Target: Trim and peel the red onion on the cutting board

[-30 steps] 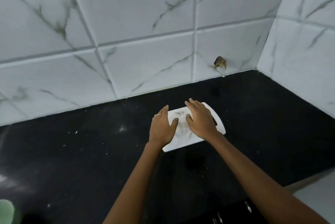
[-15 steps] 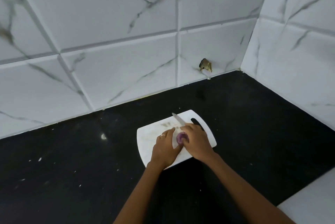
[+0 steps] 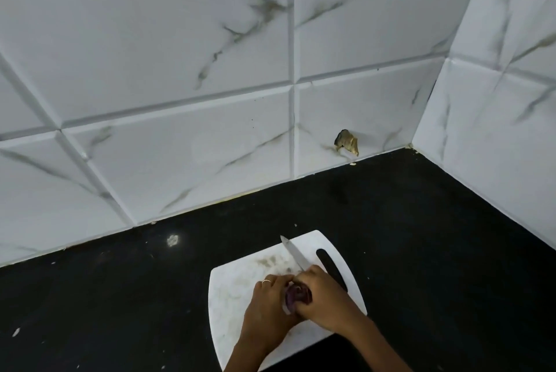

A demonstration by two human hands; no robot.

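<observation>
**Both hands on the red onion, over the white board**

Far to your left, a small pale smudge (image 3: 172, 240) sits on the black, shiny countertop (image 3: 105, 296), near the white, marble-look tiled wall (image 3: 180, 85).

Next comes the white plastic cutting board with rounded corners (image 3: 231, 290). It lies flat on the countertop, near you, and it has faint brown stains on it.

Your left hand (image 3: 267, 302) is over the middle of the board. It wears a thin ring (image 3: 266, 281) on one finger. Its fingers curl around the left side of the small, round red onion (image 3: 296, 295).

The onion sits between your two hands, over the board. You can see its purple top and a pale strip at its near left edge.

Your right hand (image 3: 323, 296) presses close on the onion's right side. It also holds the small knife with a shiny silver blade (image 3: 293, 252). The blade sticks out past your fingers and points far and left. I cannot see the knife's handle.

Your two hands are close together and touch.

Just right of your right hand is a long black slot (image 3: 329, 267) in the board.

Farther right, low on the far wall, there is a brown broken hole (image 3: 346, 141) in a tile.
</observation>
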